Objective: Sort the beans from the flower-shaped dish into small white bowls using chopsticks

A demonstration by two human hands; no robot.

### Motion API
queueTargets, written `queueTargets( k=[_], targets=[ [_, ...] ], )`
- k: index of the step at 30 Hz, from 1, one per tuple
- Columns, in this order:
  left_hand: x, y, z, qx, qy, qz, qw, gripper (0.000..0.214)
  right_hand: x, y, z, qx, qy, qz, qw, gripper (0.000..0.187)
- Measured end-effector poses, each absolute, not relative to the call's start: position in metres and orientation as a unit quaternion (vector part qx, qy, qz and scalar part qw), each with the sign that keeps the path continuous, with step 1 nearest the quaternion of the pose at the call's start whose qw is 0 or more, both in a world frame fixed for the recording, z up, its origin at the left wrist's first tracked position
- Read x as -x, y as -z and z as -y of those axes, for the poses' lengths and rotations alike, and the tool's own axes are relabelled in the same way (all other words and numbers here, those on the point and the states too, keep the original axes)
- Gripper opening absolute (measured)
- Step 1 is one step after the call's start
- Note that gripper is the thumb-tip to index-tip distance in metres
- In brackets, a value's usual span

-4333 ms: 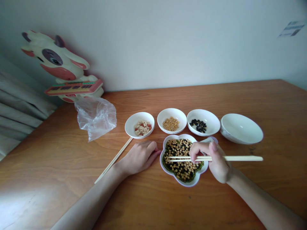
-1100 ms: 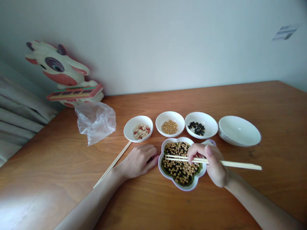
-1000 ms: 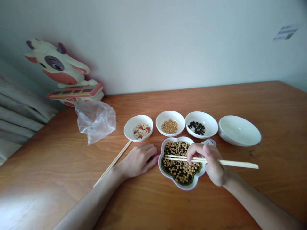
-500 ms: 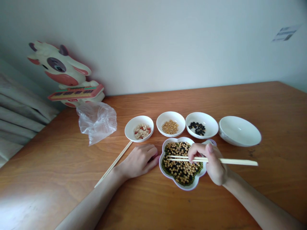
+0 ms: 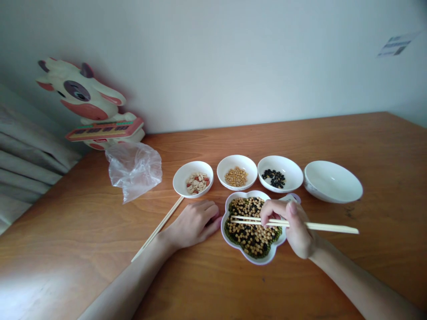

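Quick look at my setup: my right hand has a pair of wooden chopsticks clamped between thumb and fingers. The sticks run almost level, left to right, with the handle ends out past the dish and the tips close together over its left half. I can't tell if there's a bean between the tips.

The flower-shaped dish sits around the middle of the surface, piled with mixed beans, mostly soybeans and black beans over small green ones. My right grip is right above it, so that's the nearer hand. My left hand lies relaxed and empty on the surface, just beside the dish's left rim, with a second pair of chopsticks angled just left of it.

Behind the dish is a row of white bowls: a peanut bowl, a soybean bowl, a black bean bowl and a wider bowl.
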State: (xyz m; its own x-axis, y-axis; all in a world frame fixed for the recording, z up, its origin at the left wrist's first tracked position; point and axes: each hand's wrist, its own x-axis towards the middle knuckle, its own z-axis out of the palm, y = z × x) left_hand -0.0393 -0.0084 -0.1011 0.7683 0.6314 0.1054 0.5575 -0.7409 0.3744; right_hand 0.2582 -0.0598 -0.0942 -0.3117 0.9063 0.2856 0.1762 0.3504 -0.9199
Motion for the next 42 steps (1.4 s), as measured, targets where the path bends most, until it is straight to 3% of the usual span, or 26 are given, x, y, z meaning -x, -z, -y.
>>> queueTargets(
  k=[42],
  targets=[
    [0.0386, 0.0985, 0.0077, -0.926, -0.122, -0.319, 0.163, 0.03, -0.2618, 0.0951, 0.0589, 0.372, -0.399, 0.728, 0.416, 0.076]
  ],
)
